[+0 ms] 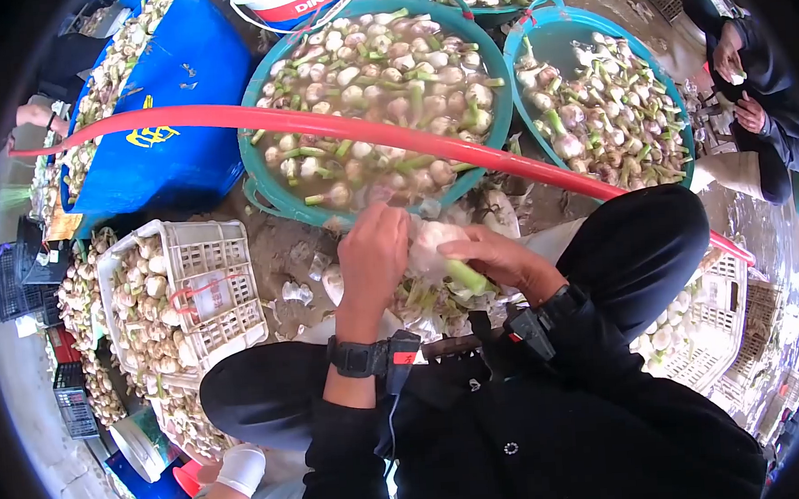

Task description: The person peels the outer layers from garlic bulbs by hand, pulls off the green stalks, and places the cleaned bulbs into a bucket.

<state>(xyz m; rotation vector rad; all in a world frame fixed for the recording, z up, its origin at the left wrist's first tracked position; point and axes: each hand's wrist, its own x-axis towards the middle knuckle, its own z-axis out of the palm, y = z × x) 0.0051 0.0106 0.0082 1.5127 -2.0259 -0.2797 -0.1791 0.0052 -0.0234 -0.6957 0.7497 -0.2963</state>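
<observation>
My right hand (pixel 501 259) is closed around a garlic bulb (pixel 435 237), whose cut green stem (pixel 466 277) points down toward my lap. Just left of the bulb is my left hand (pixel 371 255), its fingers curled in. Pale, filmy skin shows blurred between that hand and the bulb; what its fingers pinch is hidden. Beyond both hands stands a teal tub (pixel 253 185) of murky water with many garlic bulbs (pixel 381 70) floating in it. Green and white peelings (pixel 425 302) lie below my hands.
A red hose-like strip (pixel 320 120) crosses above the tub. At left are a white crate (pixel 226 299) of garlic and a blue bin (pixel 197 88). Another teal tub (pixel 665 59) stands right, near a person (pixel 758 113). A second garlic crate (pixel 724 323) is beside my right knee.
</observation>
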